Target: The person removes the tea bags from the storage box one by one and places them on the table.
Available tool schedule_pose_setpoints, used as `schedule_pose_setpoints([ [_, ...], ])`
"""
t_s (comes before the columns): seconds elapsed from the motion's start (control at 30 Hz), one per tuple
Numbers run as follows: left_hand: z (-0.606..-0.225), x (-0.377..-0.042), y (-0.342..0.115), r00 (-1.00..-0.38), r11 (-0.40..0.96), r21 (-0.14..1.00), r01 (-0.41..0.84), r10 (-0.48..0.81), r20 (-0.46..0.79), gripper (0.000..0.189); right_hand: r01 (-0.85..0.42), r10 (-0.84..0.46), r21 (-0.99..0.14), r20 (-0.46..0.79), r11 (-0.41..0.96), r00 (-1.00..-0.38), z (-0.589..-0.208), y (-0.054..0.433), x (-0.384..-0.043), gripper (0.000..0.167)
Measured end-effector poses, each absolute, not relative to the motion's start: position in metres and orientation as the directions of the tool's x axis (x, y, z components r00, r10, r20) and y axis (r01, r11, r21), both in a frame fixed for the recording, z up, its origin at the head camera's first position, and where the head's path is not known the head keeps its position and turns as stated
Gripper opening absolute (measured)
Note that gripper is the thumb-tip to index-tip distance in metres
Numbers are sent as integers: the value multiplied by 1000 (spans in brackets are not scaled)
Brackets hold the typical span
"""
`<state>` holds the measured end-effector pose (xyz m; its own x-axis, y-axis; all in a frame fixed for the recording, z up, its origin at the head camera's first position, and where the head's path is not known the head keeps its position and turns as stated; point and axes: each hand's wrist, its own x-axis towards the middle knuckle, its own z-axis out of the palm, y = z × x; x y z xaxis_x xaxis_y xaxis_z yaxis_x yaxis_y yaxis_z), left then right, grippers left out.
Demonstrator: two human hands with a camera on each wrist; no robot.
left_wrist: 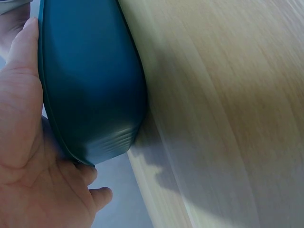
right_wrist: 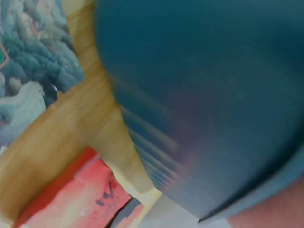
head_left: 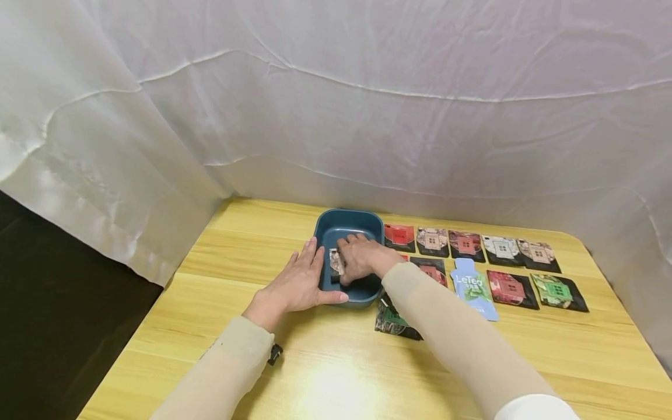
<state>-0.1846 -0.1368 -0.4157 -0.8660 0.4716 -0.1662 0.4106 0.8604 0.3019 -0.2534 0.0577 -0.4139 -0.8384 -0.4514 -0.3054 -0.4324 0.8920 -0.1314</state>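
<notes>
A deep blue rectangular bin (head_left: 349, 219) stands on the wooden table, also filling much of both wrist views. My left hand (head_left: 294, 286) lies along the bin's left rim, with fingers extended and the thumb spread at the near edge; its palm faces the bin wall (left_wrist: 95, 85) in the left wrist view. Inside the bin, my right hand (head_left: 361, 259) reaches down with bent fingers and holds a small black-and-beige tea packet (head_left: 335, 262) by its right side. The fingertips are partly hidden. The bin blocks that grip in the right wrist view.
Several flat tea packets lie in rows right of the bin, including a red one (head_left: 399, 235), a white one (head_left: 501, 248) and a green one (head_left: 556, 290). Among them is a light-blue LeTea pouch (head_left: 472, 287). A dark green packet (head_left: 395, 325) lies partly under the right forearm. Curtains hang behind.
</notes>
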Motion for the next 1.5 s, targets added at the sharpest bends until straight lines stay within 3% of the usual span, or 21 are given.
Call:
schedule_pose_setpoints([
  [0.63, -416, -189, -137, -868, 860, 311, 404, 468, -165, 131, -521, -524, -52, -87, 852, -847, -373, 83, -220, 86],
  [0.9, -417, -191, -139, -861, 854, 313, 416, 480, -166, 132, -535, -536, -71, -1, 842, -844, -373, 117, -197, 89],
  [1.5, -422, -202, -151, -866, 853, 329, 405, 473, -160, 132, -426, -427, -174, 36, 888, -904, -393, 226, -149, 86],
])
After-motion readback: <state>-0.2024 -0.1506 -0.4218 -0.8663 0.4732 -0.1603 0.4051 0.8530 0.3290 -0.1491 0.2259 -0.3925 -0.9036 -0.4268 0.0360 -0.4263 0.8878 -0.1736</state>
